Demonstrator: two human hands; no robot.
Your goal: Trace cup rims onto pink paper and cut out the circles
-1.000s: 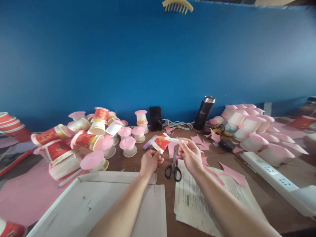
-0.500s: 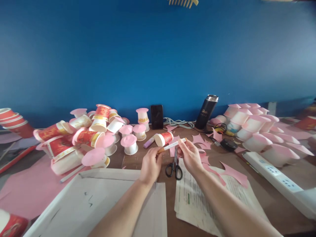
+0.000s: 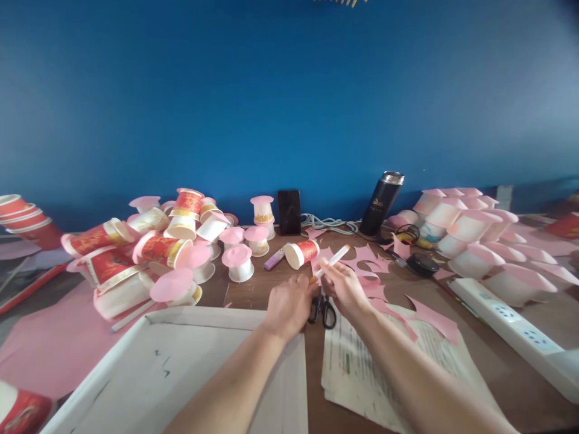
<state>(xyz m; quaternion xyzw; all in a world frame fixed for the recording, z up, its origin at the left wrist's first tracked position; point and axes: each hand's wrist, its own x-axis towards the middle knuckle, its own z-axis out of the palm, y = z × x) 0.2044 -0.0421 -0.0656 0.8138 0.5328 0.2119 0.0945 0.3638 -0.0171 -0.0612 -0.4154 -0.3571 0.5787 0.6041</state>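
Observation:
Both hands are on a slim white marker pen (image 3: 338, 255) with orange-tan ends, tilted up to the right above the table. My left hand (image 3: 289, 306) is closed around its lower left end, the fingers partly hiding it. Along the barrel, my right hand (image 3: 346, 290) pinches it between thumb and fingers. Black-handled scissors (image 3: 329, 316) lie just beneath, their blades mostly covered by the hands. Behind the hands, a red and white paper cup (image 3: 302, 254) rests on its side, touching or close to a purple stick-shaped tube (image 3: 274, 260).
Paper cups with pink discs (image 3: 237, 259) crowd the left; cups with pointed pink tops (image 3: 479, 259) fill the right. A white shallow box (image 3: 203, 316), printed sheets (image 3: 348, 374), pink scraps (image 3: 434, 319), a phone (image 3: 289, 212), a black flask (image 3: 382, 204) and a power strip (image 3: 511, 322) surround the hands.
My left hand has moved right, closer to my right hand, and now covers more of the marker pen and scissors. The pen is tilted more steeply, its right end higher.

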